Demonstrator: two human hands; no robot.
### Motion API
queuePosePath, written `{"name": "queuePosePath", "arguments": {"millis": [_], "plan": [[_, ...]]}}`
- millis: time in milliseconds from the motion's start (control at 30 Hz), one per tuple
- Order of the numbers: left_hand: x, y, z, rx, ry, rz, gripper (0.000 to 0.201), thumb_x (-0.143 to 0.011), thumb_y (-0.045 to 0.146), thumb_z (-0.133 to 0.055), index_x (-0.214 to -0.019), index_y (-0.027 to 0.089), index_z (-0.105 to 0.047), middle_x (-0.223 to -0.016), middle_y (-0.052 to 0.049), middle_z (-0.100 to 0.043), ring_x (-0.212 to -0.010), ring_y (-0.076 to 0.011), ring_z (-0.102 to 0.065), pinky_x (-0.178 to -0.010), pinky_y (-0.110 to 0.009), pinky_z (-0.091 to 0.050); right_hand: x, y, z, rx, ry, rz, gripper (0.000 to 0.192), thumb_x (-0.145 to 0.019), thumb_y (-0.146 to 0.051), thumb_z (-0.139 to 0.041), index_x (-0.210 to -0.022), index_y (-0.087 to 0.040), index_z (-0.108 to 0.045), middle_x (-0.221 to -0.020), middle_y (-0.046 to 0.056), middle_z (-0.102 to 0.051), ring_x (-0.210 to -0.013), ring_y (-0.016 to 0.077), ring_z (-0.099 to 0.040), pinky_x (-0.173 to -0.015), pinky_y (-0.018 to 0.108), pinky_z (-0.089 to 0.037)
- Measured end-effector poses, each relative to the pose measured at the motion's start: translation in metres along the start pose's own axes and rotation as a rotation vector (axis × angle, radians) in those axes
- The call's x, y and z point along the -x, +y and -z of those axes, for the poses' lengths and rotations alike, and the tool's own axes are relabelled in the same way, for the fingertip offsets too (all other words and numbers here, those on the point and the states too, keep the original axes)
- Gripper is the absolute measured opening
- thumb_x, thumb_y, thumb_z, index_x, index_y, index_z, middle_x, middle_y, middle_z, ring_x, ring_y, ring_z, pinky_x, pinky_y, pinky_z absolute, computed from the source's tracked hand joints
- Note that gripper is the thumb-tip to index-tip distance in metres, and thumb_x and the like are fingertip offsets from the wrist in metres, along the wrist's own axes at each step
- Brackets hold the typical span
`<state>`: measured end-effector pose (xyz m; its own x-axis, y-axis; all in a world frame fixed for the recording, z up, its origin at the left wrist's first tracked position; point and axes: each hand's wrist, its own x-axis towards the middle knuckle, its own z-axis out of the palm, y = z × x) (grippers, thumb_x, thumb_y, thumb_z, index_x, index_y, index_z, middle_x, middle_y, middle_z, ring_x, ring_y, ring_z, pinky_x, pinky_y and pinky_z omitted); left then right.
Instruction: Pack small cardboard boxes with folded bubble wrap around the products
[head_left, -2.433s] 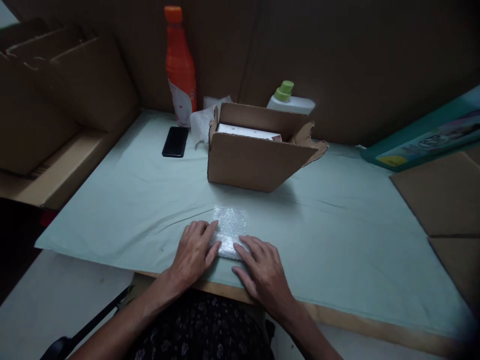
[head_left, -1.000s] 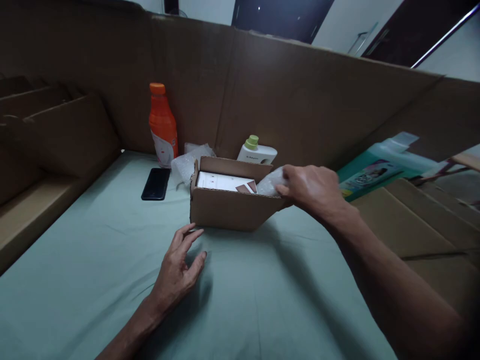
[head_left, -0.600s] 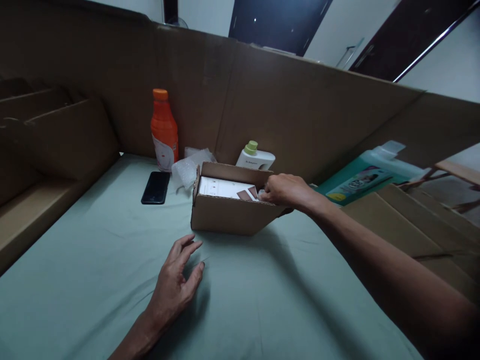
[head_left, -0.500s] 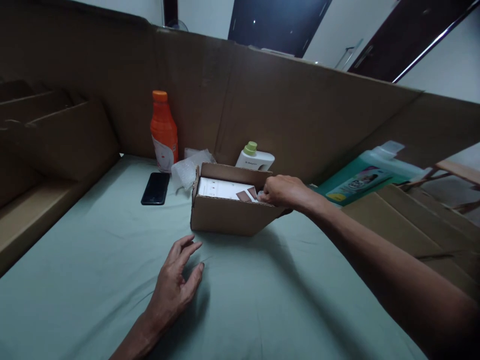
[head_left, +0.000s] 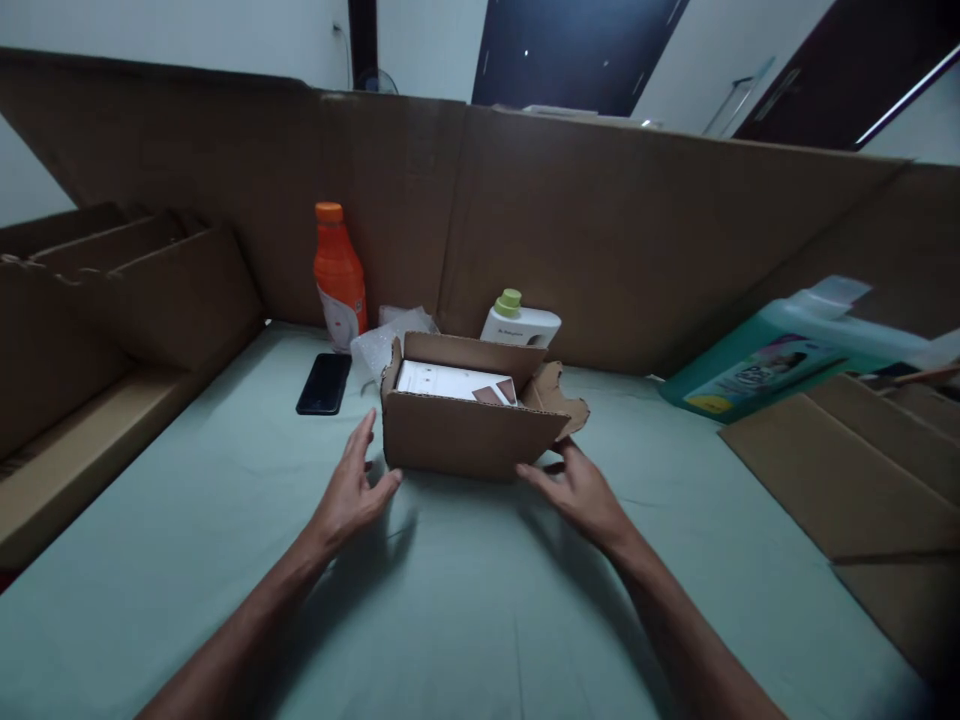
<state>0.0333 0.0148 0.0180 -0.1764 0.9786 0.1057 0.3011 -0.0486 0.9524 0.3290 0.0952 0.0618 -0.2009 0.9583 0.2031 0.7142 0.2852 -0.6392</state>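
Cardboard box (head_left: 465, 435) is standing mid-frame, holding a white carton (head_left: 435, 380); left hand (head_left: 351, 490) is hovering, loosely spread, by the box's left end; right hand (head_left: 583, 492) is curving near its lower-right corner, grip undeterminable.

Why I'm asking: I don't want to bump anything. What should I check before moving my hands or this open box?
1. Left hand beside the box: ok, open.
2. Right hand gripping the box: cannot tell; partly hidden.
3. White carton inside the box: ok.
4. Flap at the right end folded in: not ok, it sticks out.
5. Phone apart from the box: ok, lying to its left.
6. White bottle clear of the box: cannot tell; partly hidden.
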Motion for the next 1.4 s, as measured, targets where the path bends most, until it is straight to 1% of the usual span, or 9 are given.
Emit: {"name": "queuePosePath", "arguments": {"millis": [100,267,433,600,800,933,1067,1200,1400], "plan": [[-0.015,-0.003,-0.027,0.089,0.004,-0.044,0.094,-0.079,0.030,-0.064,-0.159,0.019,-0.014,-0.159,-0.019,-0.035,-0.147,-0.0359,-0.033,-0.115,-0.057,-0.036,-0.010,0.005,-0.027,-0.047,0.052,-0.072,0.039,-0.070,-0.053,-0.063,-0.088,-0.019,-0.060,-0.067,0.005,-0.068,-0.054,0.0194,-0.057,-0.050,0.030,-0.043],[0.028,-0.002,-0.048,0.100,-0.056,-0.076,0.093,-0.077,0.028,-0.065,-0.158,0.019,-0.022,-0.159,-0.016,-0.037,-0.146,-0.0355,-0.037,-0.117,-0.056,-0.036,0.039,0.014,0.001,-0.028,0.118,-0.126,0.035,-0.074,-0.056,-0.059,-0.078,-0.022,-0.056,-0.068,0.007,-0.068,-0.062,0.0245,-0.063,-0.055,0.034,-0.047],[0.109,-0.008,0.003,0.075,0.095,0.125,0.081,-0.084,0.040,-0.065,-0.155,0.023,-0.030,-0.153,-0.017,-0.045,-0.134,-0.0362,-0.052,-0.107,-0.054,-0.049,0.088,-0.024,-0.024,-0.125,0.073,-0.001,0.031,-0.081,-0.050,-0.061,-0.089,-0.020,-0.063,-0.080,0.008,-0.072,-0.069,0.0248,-0.066,-0.058,0.033,-0.051],[0.141,-0.021,0.055,0.024,0.338,0.195,0.085,-0.082,0.045,-0.068,-0.154,0.024,-0.029,-0.144,-0.015,-0.056,-0.123,-0.0331,-0.062,-0.101,-0.049,-0.055,0.066,-0.075,-0.078,-0.262,-0.045,0.170,0.028,-0.085,-0.042,-0.060,-0.100,-0.019,-0.064,-0.094,0.009,-0.073,-0.085,0.0257,-0.067,-0.071,0.035,-0.055],[0.162,-0.048,0.044,0.033,0.451,0.239,0.081,-0.080,0.046,-0.067,-0.150,0.019,-0.036,-0.149,-0.020,-0.050,-0.130,-0.0362,-0.057,-0.110,-0.054,-0.046,0.066,-0.064,-0.086,-0.267,-0.136,0.155,0.030,-0.082,-0.048,-0.060,-0.093,-0.020,-0.063,-0.089,0.010,-0.074,-0.078,0.0259,-0.070,-0.069,0.037,-0.058],[0.162,-0.044,0.032,0.069,0.455,0.212,0.077,-0.080,0.035,-0.064,-0.150,0.016,-0.038,-0.155,-0.019,-0.044,-0.145,-0.0355,-0.041,-0.120,-0.056,-0.032,0.071,-0.053,-0.090,-0.282,-0.211,-0.033,0.040,-0.076,-0.055,-0.060,-0.096,-0.021,-0.061,-0.082,0.008,-0.074,-0.069,0.0268,-0.072,-0.060,0.036,-0.058],[0.154,-0.038,0.037,0.108,0.563,0.202,0.075,-0.078,0.028,-0.064,-0.148,0.016,-0.042,-0.153,-0.018,-0.047,-0.146,-0.0346,-0.039,-0.121,-0.054,-0.031,0.056,-0.073,-0.105,-0.257,-0.243,-0.084,0.044,-0.074,-0.056,-0.063,-0.100,-0.020,-0.060,-0.088,0.009,-0.074,-0.072,0.0274,-0.073,-0.061,0.036,-0.057],[0.146,-0.031,0.080,0.154,0.744,0.192,0.074,-0.081,0.029,-0.063,-0.150,0.018,-0.038,-0.144,-0.017,-0.055,-0.128,-0.0313,-0.059,-0.109,-0.048,-0.047,0.020,-0.138,-0.142,-0.323,-0.312,0.137,0.040,-0.080,-0.047,-0.060,-0.109,-0.019,-0.059,-0.096,0.009,-0.073,-0.073,0.0240,-0.070,-0.062,0.034,-0.056],[0.113,-0.034,0.190,-0.003,1.099,0.081,0.072,-0.077,0.026,-0.067,-0.146,0.020,-0.045,-0.137,-0.013,-0.060,-0.122,-0.0274,-0.062,-0.108,-0.042,-0.048,-0.057,-0.270,-0.252,-0.501,-0.464,0.429,0.054,-0.076,-0.027,-0.059,-0.129,-0.016,-0.055,-0.112,0.011,-0.070,-0.098,0.0281,-0.066,-0.085,0.043,-0.056]]}}
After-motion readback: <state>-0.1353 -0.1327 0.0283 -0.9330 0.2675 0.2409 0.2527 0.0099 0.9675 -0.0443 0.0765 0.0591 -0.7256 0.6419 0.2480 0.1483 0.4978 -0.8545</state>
